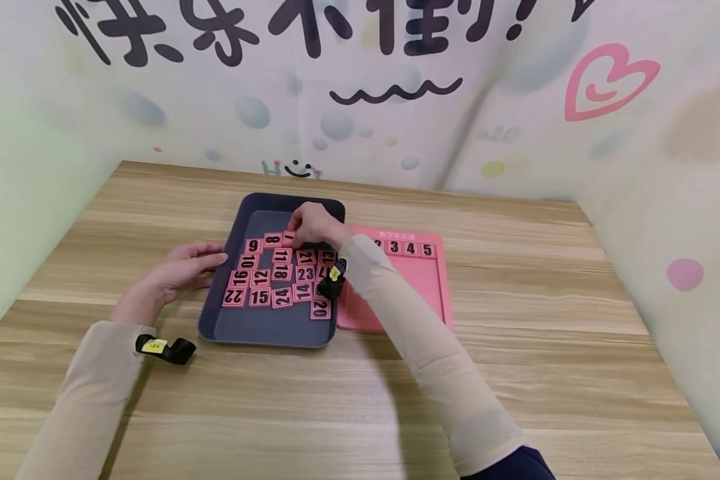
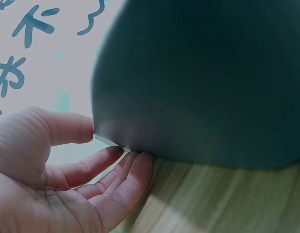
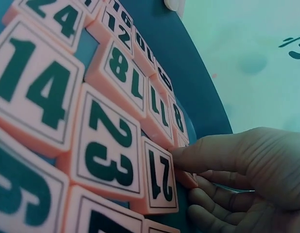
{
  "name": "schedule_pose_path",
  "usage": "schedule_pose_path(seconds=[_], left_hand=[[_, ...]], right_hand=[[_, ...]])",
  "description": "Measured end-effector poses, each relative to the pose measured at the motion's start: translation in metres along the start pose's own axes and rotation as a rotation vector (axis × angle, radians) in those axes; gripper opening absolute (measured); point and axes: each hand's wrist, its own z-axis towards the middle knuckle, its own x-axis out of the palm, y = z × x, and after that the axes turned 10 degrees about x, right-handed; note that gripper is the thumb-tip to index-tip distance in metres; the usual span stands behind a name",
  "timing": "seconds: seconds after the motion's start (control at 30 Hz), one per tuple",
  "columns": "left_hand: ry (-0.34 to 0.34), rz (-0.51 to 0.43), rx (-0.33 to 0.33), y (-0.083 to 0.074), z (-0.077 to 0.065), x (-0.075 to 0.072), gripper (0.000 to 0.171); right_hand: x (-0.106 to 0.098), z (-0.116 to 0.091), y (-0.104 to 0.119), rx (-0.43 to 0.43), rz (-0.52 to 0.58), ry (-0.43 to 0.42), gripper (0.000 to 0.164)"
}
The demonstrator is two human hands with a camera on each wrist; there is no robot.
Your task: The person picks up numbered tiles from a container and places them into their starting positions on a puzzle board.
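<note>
My left hand (image 1: 183, 272) holds the dark tray (image 1: 264, 331) by its left side, thumb at the rim and fingers against the outer wall. Inside the tray lie several pink number tiles, turned various ways. At the tray's far part, my right hand (image 1: 315, 223) pinches a number tile (image 1: 289, 237) marked 7, beside the 8 tile (image 1: 273, 239). In the right wrist view the thumb presses on that tile next to the 21 tile (image 3: 160, 175); the fingers curl at its far side.
A pink puzzle board (image 1: 417, 283) lies against the tray's right side, partly under my right forearm. Along its top row sit tiles, with 3, 4 and 5 (image 1: 428, 250) plainly readable. Behind the wooden table (image 1: 516, 373) rises a printed wall covering (image 1: 396, 147).
</note>
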Motion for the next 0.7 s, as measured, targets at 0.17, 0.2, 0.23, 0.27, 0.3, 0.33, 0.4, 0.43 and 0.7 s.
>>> schedule_pose_path(seconds=[0.17, 0.2, 0.23, 0.27, 0.3, 0.33, 0.4, 0.43, 0.7], left_hand=[[0.001, 0.002, -0.002, 0.000, 0.001, 0.000, 0.056], [0.001, 0.004, -0.003, 0.000, 0.001, 0.000, 0.056], [0.002, 0.006, -0.005, 0.001, 0.001, 0.000, 0.056], [0.002, 0.008, -0.006, 0.001, 0.001, 0.000, 0.056], [0.003, 0.010, -0.007, 0.000, 0.001, 0.000, 0.056], [0.003, 0.013, -0.009, 0.000, 0.001, 0.000, 0.056], [0.002, 0.015, -0.010, 0.000, 0.002, 0.000, 0.056], [0.001, 0.016, -0.011, 0.000, 0.002, 0.000, 0.056], [0.001, 0.016, -0.012, -0.001, 0.001, 0.001, 0.056]], right_hand=[[-0.003, -0.001, -0.001, -0.035, 0.003, -0.024, 0.020], [-0.004, -0.001, -0.002, -0.048, 0.009, -0.029, 0.020], [-0.006, -0.003, -0.002, -0.066, 0.016, -0.037, 0.020], [-0.008, -0.005, -0.002, -0.082, 0.023, -0.045, 0.020], [-0.010, -0.007, -0.002, -0.100, 0.025, -0.053, 0.020], [-0.013, -0.010, -0.002, -0.116, 0.026, -0.060, 0.021], [-0.018, -0.015, -0.003, -0.128, 0.033, -0.067, 0.022], [-0.021, -0.018, -0.004, -0.133, 0.032, -0.071, 0.022], [-0.041, -0.043, -0.017, -0.160, 0.035, -0.071, 0.026]])
